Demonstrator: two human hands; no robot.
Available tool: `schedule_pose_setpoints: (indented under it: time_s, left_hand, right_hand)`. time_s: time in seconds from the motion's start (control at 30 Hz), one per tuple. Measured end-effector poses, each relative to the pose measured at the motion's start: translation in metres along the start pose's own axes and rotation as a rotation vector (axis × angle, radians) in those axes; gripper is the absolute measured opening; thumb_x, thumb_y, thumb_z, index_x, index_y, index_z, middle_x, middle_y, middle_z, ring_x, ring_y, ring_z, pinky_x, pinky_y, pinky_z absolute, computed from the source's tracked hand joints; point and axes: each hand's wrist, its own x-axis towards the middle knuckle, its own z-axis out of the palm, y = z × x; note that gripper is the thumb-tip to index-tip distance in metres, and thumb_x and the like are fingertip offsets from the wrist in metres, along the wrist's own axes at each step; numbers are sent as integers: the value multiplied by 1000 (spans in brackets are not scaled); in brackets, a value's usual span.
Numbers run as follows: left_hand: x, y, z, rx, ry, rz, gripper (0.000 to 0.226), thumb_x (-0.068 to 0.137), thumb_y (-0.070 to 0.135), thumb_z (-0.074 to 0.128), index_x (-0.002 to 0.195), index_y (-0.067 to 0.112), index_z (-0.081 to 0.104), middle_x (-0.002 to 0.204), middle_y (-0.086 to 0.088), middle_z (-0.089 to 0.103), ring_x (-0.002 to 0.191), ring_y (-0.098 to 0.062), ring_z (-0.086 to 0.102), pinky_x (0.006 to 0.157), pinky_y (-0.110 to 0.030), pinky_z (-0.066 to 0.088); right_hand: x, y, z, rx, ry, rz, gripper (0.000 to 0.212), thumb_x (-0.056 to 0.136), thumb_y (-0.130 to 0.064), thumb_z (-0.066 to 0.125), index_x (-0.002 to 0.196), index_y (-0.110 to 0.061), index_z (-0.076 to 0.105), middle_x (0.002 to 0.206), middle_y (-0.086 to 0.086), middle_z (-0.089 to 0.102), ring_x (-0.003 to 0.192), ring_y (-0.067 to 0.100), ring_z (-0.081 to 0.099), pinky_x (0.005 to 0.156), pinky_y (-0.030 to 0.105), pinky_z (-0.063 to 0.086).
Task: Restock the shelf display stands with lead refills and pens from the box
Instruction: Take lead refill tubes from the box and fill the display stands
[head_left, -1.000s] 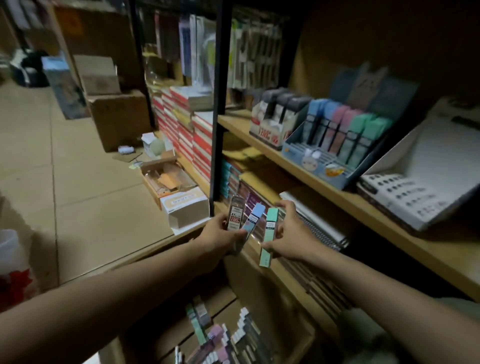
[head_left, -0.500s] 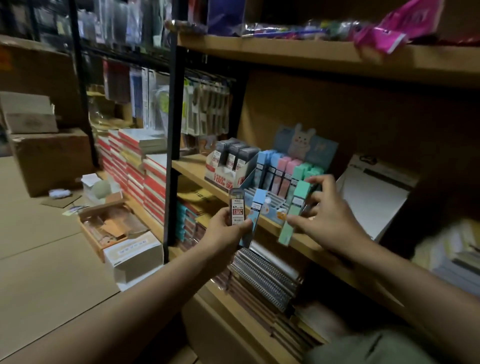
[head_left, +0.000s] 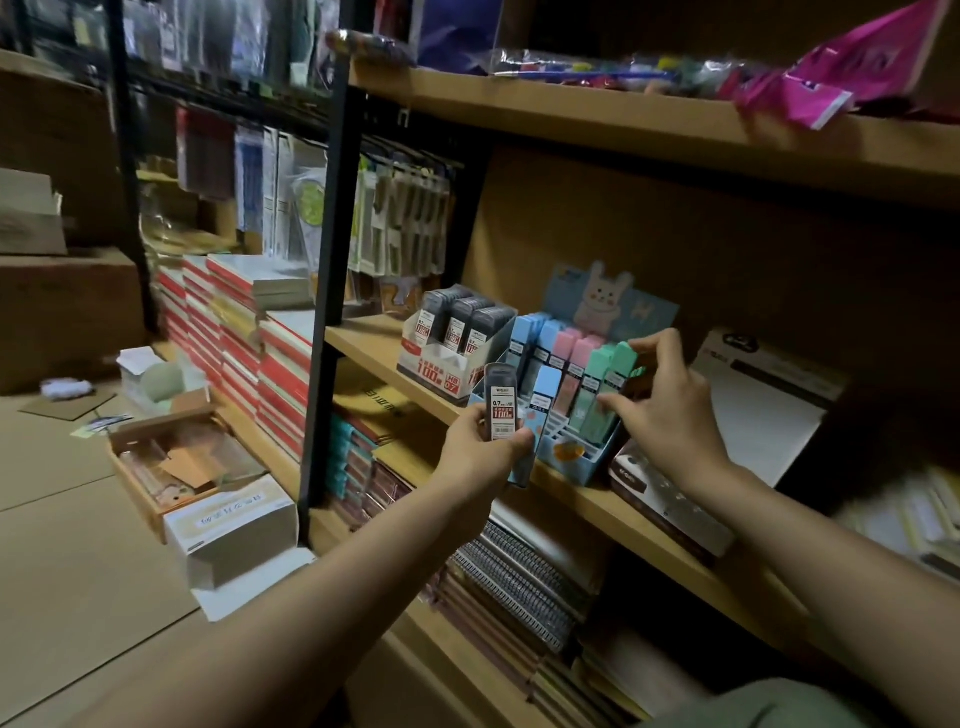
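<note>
Lead refills: a grey 0.7 case (head_left: 502, 402) and a light-blue one (head_left: 535, 423) are pinched together in the left hand (head_left: 475, 457), out past the front edge of the middle shelf (head_left: 613, 512). Held that loosely, either could slip floorward. Farther in, the right hand's (head_left: 667, 410) fingertips pinch a mint-green case (head_left: 610, 387) into the blue bunny display stand (head_left: 566, 457); a skewed push might tip its neighbours or nudge the stand toward the grey-refill box (head_left: 441, 371).

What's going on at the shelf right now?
A person is restocking lead refills. The right hand is setting a mint-green refill case into the blue cardboard rabbit display stand on the wooden shelf. The left hand holds a dark grey refill case and a light blue one, not yet placed.
</note>
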Motion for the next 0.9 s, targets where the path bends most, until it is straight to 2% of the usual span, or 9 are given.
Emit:
schedule_pose_setpoints:
  time_s: [0.07,0.23,0.47,0.63,0.7,0.8,0.87,0.9]
  left_hand:
    - [1,-1,-1,-19,-8,-5,26,91,0,60,108,19,54,107,-8,64,102,-25,63,92,-45,53]
    - [2,-4,-3,-25,-10,-16,29,91,1,59,116,15,54,107,-7,65,99,-23,64,89,-42,55]
    - [-1,-8,-3,-10,-18,-47,37,92,1,58,126,12,51,115,-11,64,109,-30,62,97,-52,50]
    - [-1,-8,-4,-20,-6,-40,37,92,1,58,126,12,51,115,-11,64,107,-29,63,95,-50,52]
    - [-1,-8,-4,-17,-4,-35,36,92,1,59,125,12,52,115,-10,64,107,-29,63,95,-51,51]
    - [-2,-7,-6,-19,-7,-28,36,91,1,59,125,11,52,116,-11,64,109,-29,62,97,-50,51]
    - [-2,-7,-8,-25,-7,-24,37,91,0,59,126,9,51,117,-12,64,109,-29,62,96,-50,51]
    - [-2,-7,-9,-27,-12,-20,37,91,0,59,126,9,51,118,-13,64,109,-30,62,95,-50,52]
  right_hand:
    - [0,2,5,-25,4,-7,54,76,-8,80,101,-31,38,98,-8,58,79,-5,57,55,3,46]
    - [2,4,15,-60,2,-8,54,73,-10,83,100,-29,40,99,-5,60,83,12,64,60,12,46]
    - [2,5,28,-113,-6,0,51,73,-10,83,101,-22,42,104,6,65,83,16,65,61,17,49]
    - [3,1,25,-221,-6,-34,43,76,-18,82,104,-18,49,104,5,65,87,20,65,71,37,58]
    - [4,-1,21,-256,30,-74,36,79,-21,79,106,-15,56,104,4,63,85,18,62,70,32,54]
    - [4,-4,13,-229,88,-91,33,88,-20,71,119,-12,63,106,0,54,78,7,51,66,13,40]
    - [3,-11,9,-63,78,-44,32,93,-19,63,124,-15,61,109,-1,55,74,6,57,63,10,45]
    - [2,-17,8,67,27,1,29,95,-19,61,124,-17,60,107,1,60,71,8,63,59,14,50]
